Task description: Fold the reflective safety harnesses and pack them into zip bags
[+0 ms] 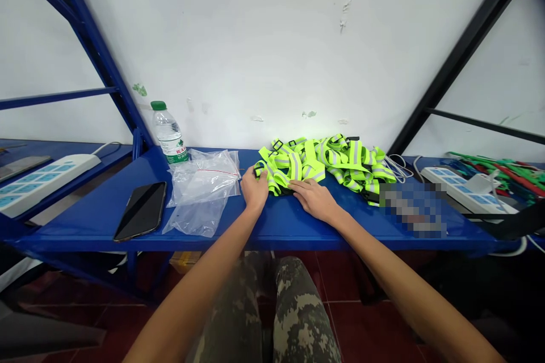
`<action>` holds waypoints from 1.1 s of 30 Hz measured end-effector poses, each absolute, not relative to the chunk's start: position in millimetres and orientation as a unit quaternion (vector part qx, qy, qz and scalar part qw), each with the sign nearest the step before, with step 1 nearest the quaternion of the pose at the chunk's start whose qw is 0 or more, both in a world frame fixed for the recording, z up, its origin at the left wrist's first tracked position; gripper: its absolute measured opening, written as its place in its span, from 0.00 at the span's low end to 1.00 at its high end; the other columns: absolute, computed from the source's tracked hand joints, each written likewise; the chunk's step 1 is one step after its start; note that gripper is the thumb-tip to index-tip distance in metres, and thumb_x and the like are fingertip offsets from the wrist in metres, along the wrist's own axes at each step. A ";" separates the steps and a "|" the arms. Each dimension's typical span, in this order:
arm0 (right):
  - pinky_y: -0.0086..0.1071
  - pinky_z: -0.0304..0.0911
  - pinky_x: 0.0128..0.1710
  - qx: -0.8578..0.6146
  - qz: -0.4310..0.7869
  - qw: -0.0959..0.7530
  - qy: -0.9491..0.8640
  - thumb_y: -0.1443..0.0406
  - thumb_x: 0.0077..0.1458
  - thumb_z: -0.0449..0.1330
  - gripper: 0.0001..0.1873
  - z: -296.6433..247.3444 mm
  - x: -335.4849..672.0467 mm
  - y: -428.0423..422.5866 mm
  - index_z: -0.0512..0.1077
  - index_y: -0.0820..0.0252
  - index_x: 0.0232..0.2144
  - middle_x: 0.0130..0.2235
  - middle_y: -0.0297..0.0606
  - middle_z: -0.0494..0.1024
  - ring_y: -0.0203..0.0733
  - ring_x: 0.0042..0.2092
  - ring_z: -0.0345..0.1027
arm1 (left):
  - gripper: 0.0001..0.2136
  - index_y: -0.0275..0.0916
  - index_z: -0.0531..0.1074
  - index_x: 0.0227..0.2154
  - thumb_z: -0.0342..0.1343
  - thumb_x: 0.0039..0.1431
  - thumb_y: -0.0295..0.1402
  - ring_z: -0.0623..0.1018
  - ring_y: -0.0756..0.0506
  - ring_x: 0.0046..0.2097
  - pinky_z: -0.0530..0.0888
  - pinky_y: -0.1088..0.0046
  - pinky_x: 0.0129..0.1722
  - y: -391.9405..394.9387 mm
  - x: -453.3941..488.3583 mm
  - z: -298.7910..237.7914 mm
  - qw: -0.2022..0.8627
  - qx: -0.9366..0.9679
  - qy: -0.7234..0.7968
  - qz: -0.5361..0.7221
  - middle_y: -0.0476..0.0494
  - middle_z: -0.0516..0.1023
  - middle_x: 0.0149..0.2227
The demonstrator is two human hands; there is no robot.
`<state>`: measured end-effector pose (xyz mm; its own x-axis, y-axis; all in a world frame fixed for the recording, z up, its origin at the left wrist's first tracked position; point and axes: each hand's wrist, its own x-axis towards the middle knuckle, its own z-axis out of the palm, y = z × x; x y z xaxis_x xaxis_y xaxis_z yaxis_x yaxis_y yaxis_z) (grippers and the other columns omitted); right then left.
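Note:
A tangled pile of neon-yellow reflective straps (pixel 298 161) with grey stripes and black buckles lies on the blue shelf (pixel 259 227) against the wall. At its near left edge, my left hand (pixel 255 188) is closed on a reflective strap close to a black buckle; its fingertips are partly hidden. My right hand (pixel 315 198) rests at the front of the pile, fingers stretched out and touching the straps. Clear plastic bags (pixel 204 190), one with a red zip line, lie just left of my left hand.
Further left are a black phone (pixel 141 211) and a water bottle (pixel 169 133) with a green cap. A blurred patch (pixel 413 210) covers something right of the pile. White power strips (pixel 464 187) lie at both sides, and blue and black metal frames rise beside the shelf.

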<state>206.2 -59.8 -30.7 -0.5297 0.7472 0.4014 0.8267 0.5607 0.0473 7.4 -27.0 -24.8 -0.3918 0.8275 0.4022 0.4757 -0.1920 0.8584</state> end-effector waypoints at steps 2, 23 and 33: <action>0.41 0.65 0.49 -0.430 -0.119 0.171 -0.878 0.65 0.66 0.48 0.20 -28.7 200.3 -59.4 0.70 0.57 0.56 0.58 0.38 0.73 0.47 0.47 0.65 | 0.14 0.38 0.75 0.46 0.55 0.59 0.36 0.80 0.42 0.46 0.74 0.65 0.48 -27.4 10.9 -19.2 0.135 0.534 0.598 0.582 0.40 0.81 0.45; 0.46 0.61 0.56 -0.515 -0.019 0.474 -0.714 0.68 0.52 0.55 0.16 -36.4 216.6 -38.1 0.77 0.61 0.41 0.50 0.46 0.78 0.51 0.53 0.69 | 0.30 0.37 0.72 0.48 0.44 0.60 0.59 0.75 0.38 0.47 0.69 0.60 0.49 -38.7 24.0 -21.0 -0.059 0.876 0.422 0.225 0.37 0.76 0.46; 0.38 0.69 0.40 -0.635 0.255 0.442 -0.580 0.64 0.40 0.68 0.36 -24.7 225.4 12.1 0.68 0.67 0.54 0.48 0.54 0.76 0.52 0.48 0.72 | 0.32 0.36 0.66 0.55 0.44 0.61 0.58 0.72 0.35 0.51 0.69 0.57 0.49 -57.3 28.9 -23.8 -0.076 0.889 0.410 0.190 0.34 0.74 0.50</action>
